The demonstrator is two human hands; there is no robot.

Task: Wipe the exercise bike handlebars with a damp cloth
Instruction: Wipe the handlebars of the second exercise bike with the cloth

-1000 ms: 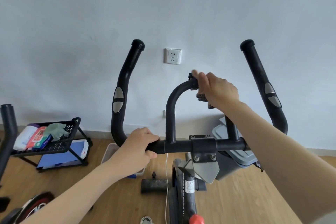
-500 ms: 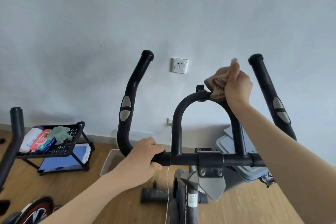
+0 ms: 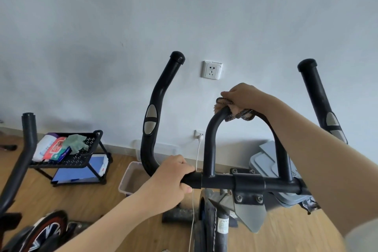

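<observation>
Pale wall [image 3: 102, 26] with a socket [image 3: 212, 69], wood floor [image 3: 92, 200], and a black cart [image 3: 96, 135] at left. My left hand [image 3: 169, 178] is wrapped round the crossbar of the handlebars [image 3: 216, 182]. My right hand [image 3: 243, 96] clamps the cloth [image 3: 243, 116] over the loop's top. A moment ago it sat further right, fingers up. My left hand hasn't moved.

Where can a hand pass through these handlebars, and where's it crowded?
Free: inside the centre loop above the crossbar; between loop and left horn. Crowded: loop top, right hand holding cloth; crossbar's left end, left hand gripping.
</observation>
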